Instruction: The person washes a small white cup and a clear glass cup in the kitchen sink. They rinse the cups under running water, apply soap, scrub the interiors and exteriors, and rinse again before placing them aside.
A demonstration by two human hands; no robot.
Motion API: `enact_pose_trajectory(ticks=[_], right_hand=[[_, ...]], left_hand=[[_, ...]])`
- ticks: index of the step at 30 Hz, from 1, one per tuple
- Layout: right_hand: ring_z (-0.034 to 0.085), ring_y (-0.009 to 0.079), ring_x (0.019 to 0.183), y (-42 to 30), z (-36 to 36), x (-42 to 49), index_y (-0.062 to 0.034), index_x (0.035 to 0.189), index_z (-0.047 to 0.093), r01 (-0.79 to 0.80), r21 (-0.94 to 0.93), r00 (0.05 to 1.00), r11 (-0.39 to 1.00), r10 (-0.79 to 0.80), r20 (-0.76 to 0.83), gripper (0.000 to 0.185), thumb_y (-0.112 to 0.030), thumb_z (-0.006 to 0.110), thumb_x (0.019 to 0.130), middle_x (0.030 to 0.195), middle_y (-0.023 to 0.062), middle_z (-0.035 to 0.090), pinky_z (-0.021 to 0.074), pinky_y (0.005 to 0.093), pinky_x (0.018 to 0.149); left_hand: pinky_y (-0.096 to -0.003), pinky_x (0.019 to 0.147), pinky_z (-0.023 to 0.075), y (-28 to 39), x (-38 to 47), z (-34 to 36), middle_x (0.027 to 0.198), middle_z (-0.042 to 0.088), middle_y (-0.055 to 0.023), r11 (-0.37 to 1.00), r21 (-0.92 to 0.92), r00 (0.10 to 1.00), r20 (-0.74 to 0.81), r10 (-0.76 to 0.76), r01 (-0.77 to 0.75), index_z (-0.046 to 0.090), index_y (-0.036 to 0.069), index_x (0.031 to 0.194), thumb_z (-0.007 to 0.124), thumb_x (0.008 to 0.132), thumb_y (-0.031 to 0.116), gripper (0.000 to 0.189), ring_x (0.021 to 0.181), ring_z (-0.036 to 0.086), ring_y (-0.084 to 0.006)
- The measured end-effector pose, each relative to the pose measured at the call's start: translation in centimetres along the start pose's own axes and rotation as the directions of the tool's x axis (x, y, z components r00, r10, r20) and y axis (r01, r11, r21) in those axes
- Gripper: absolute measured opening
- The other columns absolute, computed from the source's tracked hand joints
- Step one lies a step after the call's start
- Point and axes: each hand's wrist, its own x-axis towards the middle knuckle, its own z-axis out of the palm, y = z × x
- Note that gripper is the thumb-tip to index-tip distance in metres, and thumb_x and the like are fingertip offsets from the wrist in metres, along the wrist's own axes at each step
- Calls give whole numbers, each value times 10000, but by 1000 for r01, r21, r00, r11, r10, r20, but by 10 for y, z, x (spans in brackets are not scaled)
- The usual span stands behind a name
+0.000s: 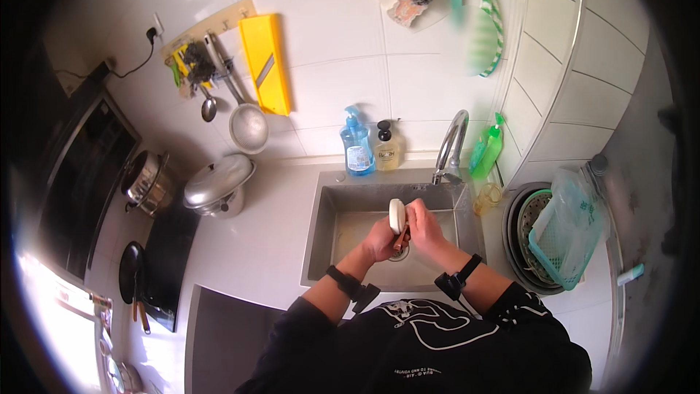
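Over the stainless steel sink (pixel 322 230), both hands are close together. My left hand (pixel 378 239) is closed around a pale white, rounded piece (pixel 397 215), perhaps a peeled vegetable; its exact kind is unclear. A reddish-brown handle (pixel 401 237), probably of a small kitchen tool, shows between the hands. My right hand (pixel 425 225) has its fingers curled beside the white piece and touches the brown handle; whether it grips the handle is hidden. Part of the drain (pixel 402 255) is visible below the hands. The chrome faucet (pixel 451 142) arches over the sink's far right side.
Behind the sink stand a blue pump bottle (pixel 357 145), a clear pump bottle (pixel 387 150) and a green bottle (pixel 488 150). A glass jar (pixel 486 198) and stacked basins with a teal basket (pixel 566 251) are on the right. A lidded pot (pixel 219 186) is left.
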Motion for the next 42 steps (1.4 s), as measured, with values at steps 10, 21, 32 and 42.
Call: enact_pose_trajectory(ticks=[10,21,32,42], right_hand=[[477,131,555,1,-16,12,-17,1032,630,-676,325,719,661,497,485,336,-268,410,1063,664,34,538,369,337,484],[506,93,646,-12,-18,5,-22,1091,537,-373,651,921,661,178,346,161,-174,504,1049,806,28,574,416,255,550],[605,82,724,-30,-21,2,11,1196,553,-313,629,949,712,209,235,248,-149,586,1009,942,64,641,497,244,572],[580,57,741,-17,-10,15,-7,1051,659,-547,763,823,345,389,414,216,-212,663,981,881,23,664,446,208,603]], left_hand=[[-259,426,371,-5,11,-9,700,556,-33,850,466,945,-78,317,-246,553,72,980,528,983,174,105,511,517,-115],[-271,535,424,2,-7,-5,779,603,-31,970,59,971,61,232,-236,583,92,1027,488,1028,212,153,647,561,-123],[-265,679,482,3,-4,-8,906,643,-32,974,-94,956,192,221,-206,613,83,1113,521,1013,228,199,774,614,-152],[-241,583,437,0,-6,2,912,626,-36,918,5,915,86,394,-396,565,96,1164,517,1015,136,162,685,549,-109]])
